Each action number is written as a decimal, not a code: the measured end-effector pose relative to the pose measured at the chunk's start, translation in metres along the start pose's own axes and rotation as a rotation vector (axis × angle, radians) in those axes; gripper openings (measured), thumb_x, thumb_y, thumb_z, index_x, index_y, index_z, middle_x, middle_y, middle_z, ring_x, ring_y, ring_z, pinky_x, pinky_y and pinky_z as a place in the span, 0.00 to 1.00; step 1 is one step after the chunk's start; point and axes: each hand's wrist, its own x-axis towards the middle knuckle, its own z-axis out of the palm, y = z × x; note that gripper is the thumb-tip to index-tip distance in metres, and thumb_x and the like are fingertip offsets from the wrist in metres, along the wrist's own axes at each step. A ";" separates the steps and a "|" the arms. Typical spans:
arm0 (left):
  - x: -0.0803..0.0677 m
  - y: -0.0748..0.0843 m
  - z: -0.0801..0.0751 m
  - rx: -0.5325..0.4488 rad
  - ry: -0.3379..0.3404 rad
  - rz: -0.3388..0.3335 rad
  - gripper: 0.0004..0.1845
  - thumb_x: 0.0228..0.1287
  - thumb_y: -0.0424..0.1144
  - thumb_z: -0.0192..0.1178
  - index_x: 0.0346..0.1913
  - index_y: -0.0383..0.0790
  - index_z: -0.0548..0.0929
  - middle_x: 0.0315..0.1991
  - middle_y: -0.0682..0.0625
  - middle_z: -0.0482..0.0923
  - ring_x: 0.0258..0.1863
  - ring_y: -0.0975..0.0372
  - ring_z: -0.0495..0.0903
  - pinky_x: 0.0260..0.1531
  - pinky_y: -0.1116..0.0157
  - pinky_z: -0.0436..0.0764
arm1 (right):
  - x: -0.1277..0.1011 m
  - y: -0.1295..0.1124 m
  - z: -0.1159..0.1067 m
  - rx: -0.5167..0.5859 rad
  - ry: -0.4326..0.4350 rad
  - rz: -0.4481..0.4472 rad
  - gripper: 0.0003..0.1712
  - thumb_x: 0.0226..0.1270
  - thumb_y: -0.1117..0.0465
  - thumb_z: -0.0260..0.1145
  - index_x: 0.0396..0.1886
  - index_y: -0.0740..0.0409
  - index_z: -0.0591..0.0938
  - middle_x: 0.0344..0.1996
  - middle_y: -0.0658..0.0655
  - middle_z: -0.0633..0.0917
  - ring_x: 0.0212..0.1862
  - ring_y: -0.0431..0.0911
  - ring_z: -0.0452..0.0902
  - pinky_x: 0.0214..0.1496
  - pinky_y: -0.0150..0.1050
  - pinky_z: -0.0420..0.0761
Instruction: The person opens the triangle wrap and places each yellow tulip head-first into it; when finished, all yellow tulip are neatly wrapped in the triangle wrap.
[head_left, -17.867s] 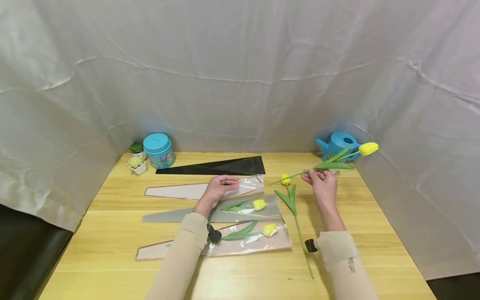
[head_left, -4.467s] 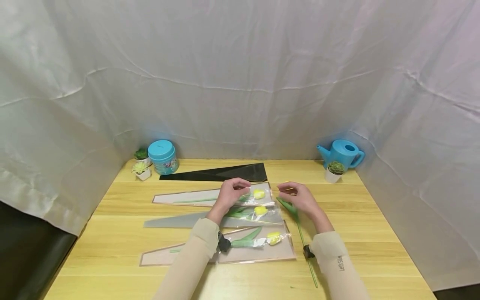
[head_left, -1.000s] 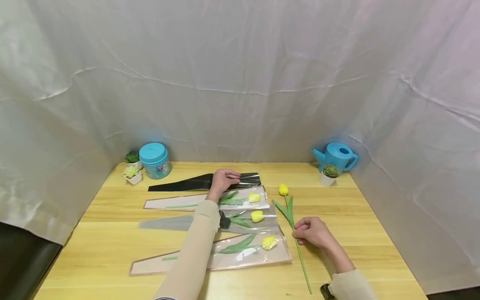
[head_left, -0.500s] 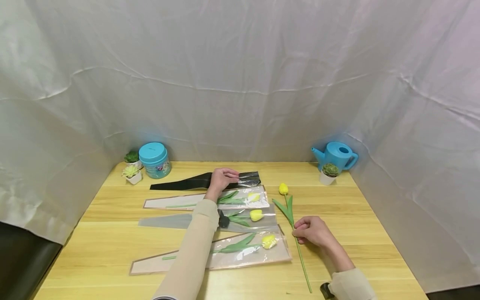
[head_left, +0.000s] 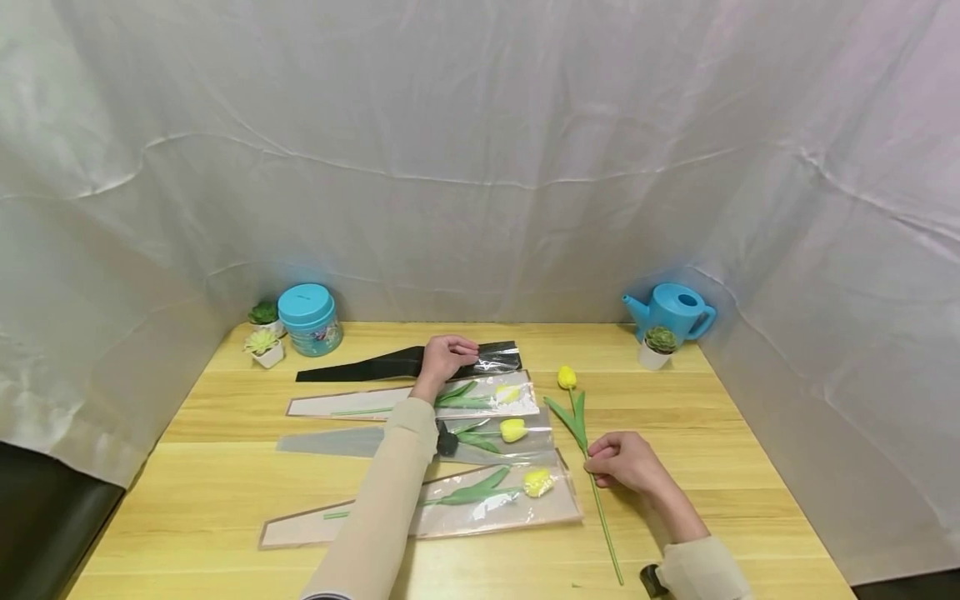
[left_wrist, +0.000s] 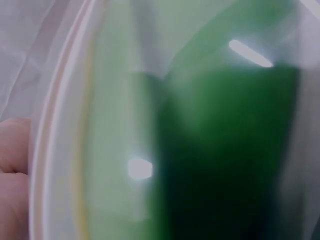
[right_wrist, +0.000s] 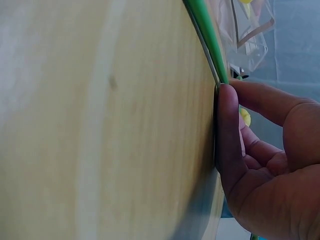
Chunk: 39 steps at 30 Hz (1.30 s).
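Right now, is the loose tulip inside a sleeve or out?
Out: the tulip lies bare on the table, right hand pinching its stem.

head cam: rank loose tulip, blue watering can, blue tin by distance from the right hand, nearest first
From the right hand:
1. Loose tulip: its stem is pinched in the fingers, the bloom lies further back on the table.
2. Blue watering can: far right corner of the table.
3. Blue tin: far left corner, beyond the left hand.

blue watering can (head_left: 672,306), teal jar (head_left: 310,320), succulents (head_left: 264,342)
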 end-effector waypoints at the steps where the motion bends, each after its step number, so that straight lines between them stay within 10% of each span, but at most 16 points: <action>1: 0.000 0.000 0.000 0.009 0.001 0.003 0.10 0.61 0.27 0.73 0.45 0.34 0.91 0.41 0.41 0.91 0.43 0.52 0.90 0.51 0.56 0.87 | 0.000 0.000 0.000 0.002 -0.001 -0.001 0.12 0.58 0.74 0.75 0.41 0.71 0.83 0.28 0.58 0.86 0.25 0.44 0.83 0.29 0.38 0.87; 39: -0.001 0.001 -0.003 -0.068 0.084 0.062 0.09 0.64 0.29 0.72 0.47 0.37 0.91 0.43 0.42 0.89 0.44 0.54 0.86 0.50 0.59 0.86 | -0.003 -0.003 -0.007 -0.033 0.053 -0.021 0.08 0.62 0.70 0.72 0.39 0.71 0.87 0.27 0.59 0.87 0.26 0.45 0.84 0.30 0.37 0.86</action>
